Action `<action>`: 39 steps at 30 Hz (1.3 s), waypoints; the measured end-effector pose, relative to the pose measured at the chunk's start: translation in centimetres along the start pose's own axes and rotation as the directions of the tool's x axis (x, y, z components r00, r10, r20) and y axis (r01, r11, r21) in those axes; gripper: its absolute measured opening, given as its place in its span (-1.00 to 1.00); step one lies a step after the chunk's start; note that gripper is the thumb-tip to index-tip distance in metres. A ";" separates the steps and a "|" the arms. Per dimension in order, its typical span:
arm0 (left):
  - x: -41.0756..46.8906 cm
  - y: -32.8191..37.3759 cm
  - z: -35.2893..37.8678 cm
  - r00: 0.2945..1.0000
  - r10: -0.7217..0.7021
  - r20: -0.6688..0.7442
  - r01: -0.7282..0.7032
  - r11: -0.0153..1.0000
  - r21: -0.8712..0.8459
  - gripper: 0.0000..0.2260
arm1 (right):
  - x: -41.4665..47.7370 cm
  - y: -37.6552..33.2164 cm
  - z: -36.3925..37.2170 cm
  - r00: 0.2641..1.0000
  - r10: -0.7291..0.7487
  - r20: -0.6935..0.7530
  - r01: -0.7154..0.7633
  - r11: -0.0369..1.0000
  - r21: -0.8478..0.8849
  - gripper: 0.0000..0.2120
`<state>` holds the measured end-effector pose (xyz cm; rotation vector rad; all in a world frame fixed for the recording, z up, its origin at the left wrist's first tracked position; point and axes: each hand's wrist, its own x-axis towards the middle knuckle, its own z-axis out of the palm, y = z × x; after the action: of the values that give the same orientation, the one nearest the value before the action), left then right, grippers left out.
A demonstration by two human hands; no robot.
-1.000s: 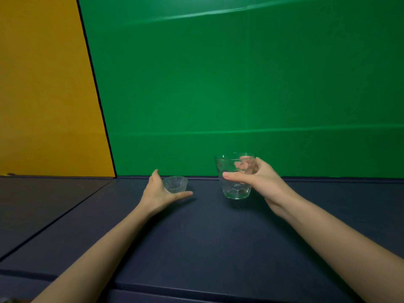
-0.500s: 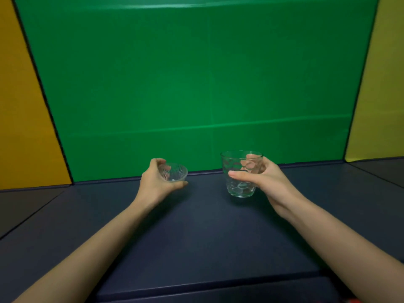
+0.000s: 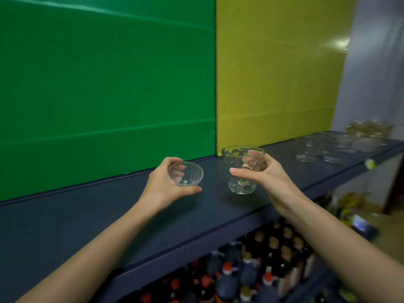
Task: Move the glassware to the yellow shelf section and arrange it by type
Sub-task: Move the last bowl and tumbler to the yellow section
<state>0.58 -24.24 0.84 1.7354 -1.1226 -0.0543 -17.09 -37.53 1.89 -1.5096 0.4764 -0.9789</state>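
I see the dark blue shelf board (image 3: pixel 109 219) running under a green back panel (image 3: pixel 105 84) and a yellow back panel (image 3: pixel 277 73); all positions below are referenced to this board. At the far right end of the board, in front of the yellow panel, a blurred group of clear glassware (image 3: pixel 341 143) stands in rows; I cannot tell the individual types. Below the board, dark capped bottles (image 3: pixel 251 270) fill the lower level.

Above the board, near the seam between the two panels, my right hand (image 3: pixel 266 178) is curled around a clear patterned glass tumbler (image 3: pixel 241 169), thumb across the near side, fingers wrapped behind it. The tumbler is upright; I cannot tell whether its base touches the board.

To its left, my left hand (image 3: pixel 161 186) cups a small clear ribbed glass bowl (image 3: pixel 185 173), thumb beneath, fingers over the far rim. The bowl is tilted toward me, clear of the board.
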 end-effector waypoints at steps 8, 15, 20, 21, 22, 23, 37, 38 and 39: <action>0.1 6.4 13.3 0.996 0.051 0.069 -0.046 0.996 -0.077 -0.25 | -0.9 -1.0 -14.0 0.992 -0.011 -0.122 0.003 0.998 -0.060 -0.48; 1.9 11.2 23.4 0.990 0.064 0.123 -0.043 0.985 -0.167 -0.24 | -1.4 -1.3 -25.6 0.972 -0.016 -0.233 -0.014 0.992 -0.125 -0.37; 3.8 14.3 29.9 0.976 0.092 0.196 -0.048 0.976 -0.214 -0.35 | -0.9 -1.2 -32.1 0.955 -0.027 -0.294 -0.011 0.992 -0.125 -0.41; 4.2 14.9 31.3 0.971 0.101 0.215 -0.053 0.974 -0.220 -0.37 | -0.7 -1.1 -33.3 0.950 -0.031 -0.310 -0.011 0.991 -0.135 -0.42; 4.7 15.5 32.7 0.966 0.114 0.232 -0.060 0.972 -0.226 -0.38 | -0.4 -1.0 -34.5 0.945 -0.035 -0.326 -0.013 0.989 -0.144 -0.43; 5.1 16.0 34.1 0.961 0.127 0.244 -0.070 0.971 -0.230 -0.38 | 0.0 -0.9 -35.7 0.939 -0.040 -0.343 -0.013 0.988 -0.151 -0.45; 15.7 22.5 52.9 0.951 0.221 0.214 -0.164 0.952 -0.257 -0.35 | 11.5 0.4 -52.7 0.914 -0.068 -0.400 -0.048 0.961 -0.274 -0.28; 16.7 22.7 53.9 0.956 0.212 0.203 -0.158 0.955 -0.252 -0.35 | 12.5 0.6 -53.6 0.914 -0.065 -0.401 -0.053 0.960 -0.276 -0.23; 17.5 22.8 54.9 0.960 0.203 0.192 -0.154 0.958 -0.242 -0.34 | 13.3 0.7 -54.5 0.917 -0.065 -0.393 -0.051 0.959 -0.277 -0.22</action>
<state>-32.35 -76.74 -0.21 1.4443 -1.3733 -0.2541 -52.71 -80.81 1.50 -1.5633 0.9380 -1.2741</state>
